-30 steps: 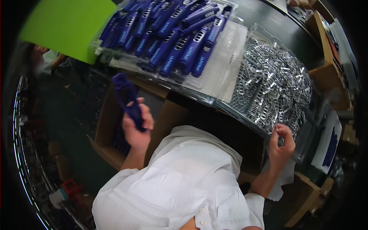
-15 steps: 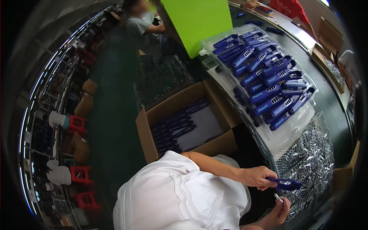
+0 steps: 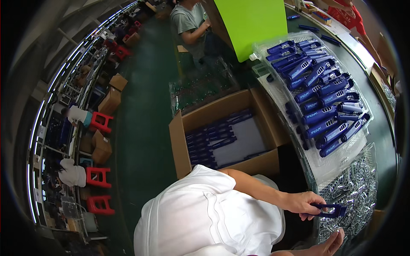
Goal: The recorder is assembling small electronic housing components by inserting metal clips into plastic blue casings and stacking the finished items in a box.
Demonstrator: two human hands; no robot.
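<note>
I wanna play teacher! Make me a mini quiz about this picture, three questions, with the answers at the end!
1. Which hand holds a blue part?
2. True or false: the cardboard box stands open.
3. What is closest to that held part? A, the red stools; B, the green panel; C, the shiny metal pieces.

Key: 1. The left hand. 2. True. 3. C.

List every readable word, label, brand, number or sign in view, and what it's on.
I don't copy printed wording or brands; locations only:
Blue casings on the bench: light-blue lettering along several bodies, wording withheld.
Red shirt on a person, upper right: pale marks, too small and blurred to read.
Blue frame in the left hand: no lettering discernible.
Metal parts: none discernible.
</note>
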